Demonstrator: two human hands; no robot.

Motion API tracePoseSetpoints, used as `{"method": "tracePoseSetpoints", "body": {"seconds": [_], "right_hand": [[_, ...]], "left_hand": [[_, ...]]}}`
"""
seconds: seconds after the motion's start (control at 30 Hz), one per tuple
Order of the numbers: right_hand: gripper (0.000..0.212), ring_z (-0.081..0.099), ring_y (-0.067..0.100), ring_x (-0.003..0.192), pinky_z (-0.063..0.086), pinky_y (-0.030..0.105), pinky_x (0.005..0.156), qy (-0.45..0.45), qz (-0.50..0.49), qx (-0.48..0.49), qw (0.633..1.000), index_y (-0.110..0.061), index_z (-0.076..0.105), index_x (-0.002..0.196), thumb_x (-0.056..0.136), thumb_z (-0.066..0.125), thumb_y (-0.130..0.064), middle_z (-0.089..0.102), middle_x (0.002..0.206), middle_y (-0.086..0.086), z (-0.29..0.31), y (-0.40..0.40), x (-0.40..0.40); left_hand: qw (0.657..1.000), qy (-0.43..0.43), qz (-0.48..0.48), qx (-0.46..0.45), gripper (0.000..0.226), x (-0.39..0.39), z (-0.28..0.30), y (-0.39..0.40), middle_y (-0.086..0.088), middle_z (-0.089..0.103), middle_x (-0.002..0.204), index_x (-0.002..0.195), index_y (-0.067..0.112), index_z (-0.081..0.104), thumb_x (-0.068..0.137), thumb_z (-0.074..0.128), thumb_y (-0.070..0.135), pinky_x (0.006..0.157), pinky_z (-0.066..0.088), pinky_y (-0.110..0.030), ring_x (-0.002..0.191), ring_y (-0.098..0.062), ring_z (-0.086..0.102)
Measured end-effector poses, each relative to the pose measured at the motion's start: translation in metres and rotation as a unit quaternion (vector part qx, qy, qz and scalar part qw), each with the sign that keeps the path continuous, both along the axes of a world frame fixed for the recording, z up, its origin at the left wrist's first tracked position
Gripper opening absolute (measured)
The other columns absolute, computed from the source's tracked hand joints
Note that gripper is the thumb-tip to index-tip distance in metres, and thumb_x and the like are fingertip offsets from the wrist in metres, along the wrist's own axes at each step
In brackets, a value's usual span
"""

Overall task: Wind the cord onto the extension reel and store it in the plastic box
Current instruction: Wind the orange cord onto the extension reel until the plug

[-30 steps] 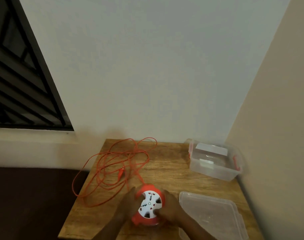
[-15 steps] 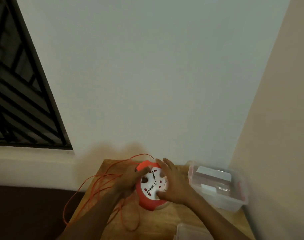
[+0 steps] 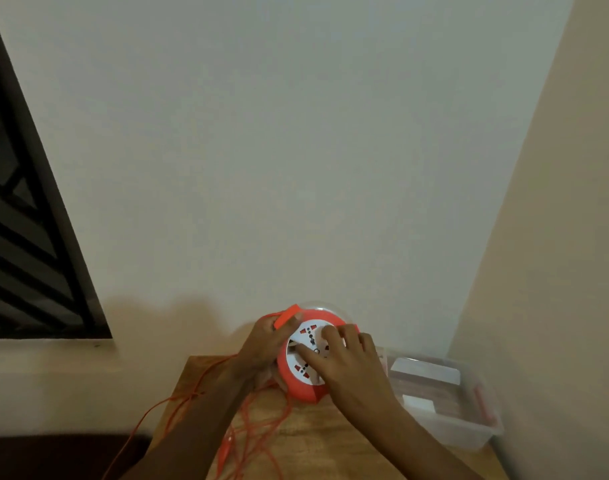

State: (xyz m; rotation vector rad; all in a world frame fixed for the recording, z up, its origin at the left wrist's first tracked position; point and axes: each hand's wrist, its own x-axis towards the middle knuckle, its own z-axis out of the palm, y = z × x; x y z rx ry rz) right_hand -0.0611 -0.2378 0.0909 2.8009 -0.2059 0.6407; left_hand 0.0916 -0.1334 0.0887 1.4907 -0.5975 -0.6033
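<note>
The orange extension reel [image 3: 301, 384] with a white socket face is lifted off the wooden table [image 3: 316, 441], its face tilted toward me. My left hand [image 3: 266, 344] grips its left rim near an orange handle tab. My right hand [image 3: 341, 358] lies across the white face, fingers spread over the sockets. The thin orange cord [image 3: 258, 427] hangs from the reel in loose loops over the table and off its left edge. The clear plastic box [image 3: 469, 431] stands open on the table to the right of the reel.
A white wall rises straight behind the table, and a beige wall closes in on the right beside the box. A dark barred window [image 3: 26, 237] is at the left. Dark floor [image 3: 53, 459] lies beyond the table's left edge.
Both hands have lifted the reel from the table's front up and toward the wall. The view has tilted upward, and the clear lid at the front right has dropped out of sight.
</note>
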Motion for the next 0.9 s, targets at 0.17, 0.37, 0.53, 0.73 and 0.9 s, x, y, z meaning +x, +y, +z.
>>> {"method": "tracePoseSetpoints", "body": {"seconds": [0.17, 0.37, 0.53, 0.73, 0.9], "right_hand": [[0.08, 0.062, 0.037, 0.096, 0.055, 0.045, 0.07, 0.042, -0.047, -0.032, 0.997, -0.037, 0.053, 0.132, 0.061, 0.087, -0.026, 0.065, 0.109, 0.016, 0.005, 0.014, 0.008], [0.077, 0.065, 0.037, 0.095, 0.054, 0.048, 0.08, 0.08, -0.053, -0.031, 0.995, -0.032, 0.043, 0.141, 0.074, 0.079, -0.041, 0.07, 0.103, 0.018, 0.005, 0.022, 0.015], [0.065, 0.07, 0.018, 0.078, 0.054, 0.033, 0.07, -0.03, -0.114, 0.179, 0.977, -0.027, 0.042, 0.143, 0.087, 0.05, -0.06, 0.075, 0.095, 0.001, 0.017, 0.037, 0.019], [0.074, 0.066, 0.011, 0.096, 0.047, 0.024, 0.069, 0.005, -0.136, 0.406, 0.904, -0.023, 0.02, 0.152, 0.089, 0.052, -0.044, 0.073, 0.105, -0.005, 0.007, 0.05, 0.007], [0.06, 0.068, 0.022, 0.095, 0.053, 0.034, 0.074, 0.002, -0.079, 0.179, 0.981, -0.027, 0.036, 0.145, 0.09, 0.057, -0.038, 0.068, 0.119, 0.001, 0.014, 0.045, -0.004]], "left_hand": [[0.997, 0.068, -0.01, -0.047, 0.031, 0.008, -0.005, 0.006, -0.011, 0.084, 0.1, 0.092, 0.032, 0.084, 0.084, 0.067, 0.057, 0.065, 0.067, -0.039, 0.086, -0.034, 0.082], [0.996, 0.076, 0.014, -0.04, 0.047, 0.01, -0.01, 0.009, -0.012, 0.084, 0.1, 0.101, 0.022, 0.081, 0.08, 0.067, 0.061, 0.077, 0.068, -0.047, 0.088, -0.035, 0.082], [0.995, 0.07, 0.058, -0.047, 0.032, 0.003, -0.011, 0.007, -0.006, 0.085, 0.096, 0.104, 0.022, 0.078, 0.096, 0.064, 0.05, 0.077, 0.067, -0.042, 0.088, -0.028, 0.082], [0.993, 0.085, 0.078, -0.04, 0.035, -0.001, -0.017, 0.016, -0.013, 0.084, 0.097, 0.1, 0.015, 0.079, 0.099, 0.064, 0.047, 0.085, 0.066, -0.051, 0.092, -0.037, 0.08], [0.99, 0.11, 0.074, -0.048, 0.036, -0.004, -0.01, 0.018, -0.012, 0.084, 0.099, 0.107, 0.016, 0.075, 0.1, 0.059, 0.048, 0.074, 0.068, -0.045, 0.087, -0.034, 0.081]]}}
